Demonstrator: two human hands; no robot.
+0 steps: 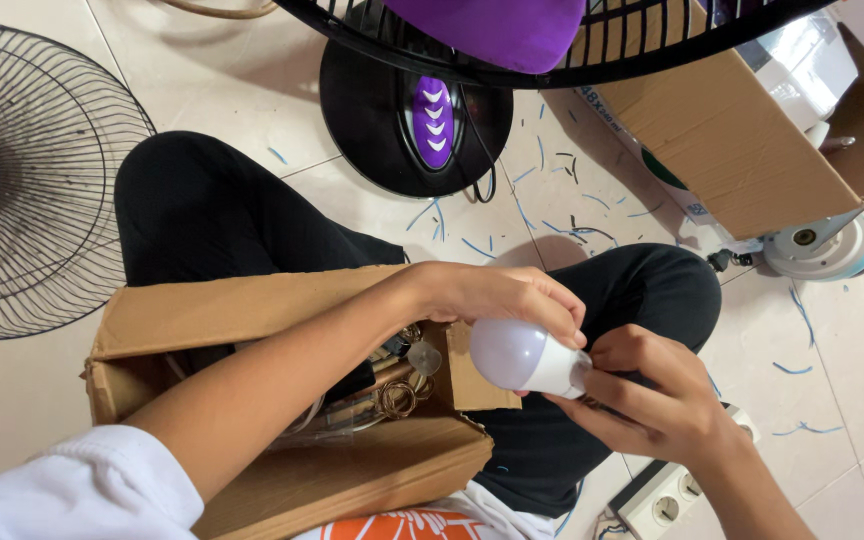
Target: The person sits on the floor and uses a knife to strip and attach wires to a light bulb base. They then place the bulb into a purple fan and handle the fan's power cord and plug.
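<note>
Mid-frame, left hand (497,295) grips the bulb (524,357); right hand (642,390) pinches its base, perhaps twisting; nothing looks finished.

I am seeing my left hand (492,295) gripping a white light bulb (524,357) from above while my right hand (647,395) is pinching its base. Just beside it, an open cardboard box (252,310) of metal parts is resting on my lap, with a black fan base (392,110) standing on the tiled floor (852,330) beyond.

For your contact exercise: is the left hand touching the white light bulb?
Touching. The head view shows the left hand with its fingers curled over the white light bulb.
</note>
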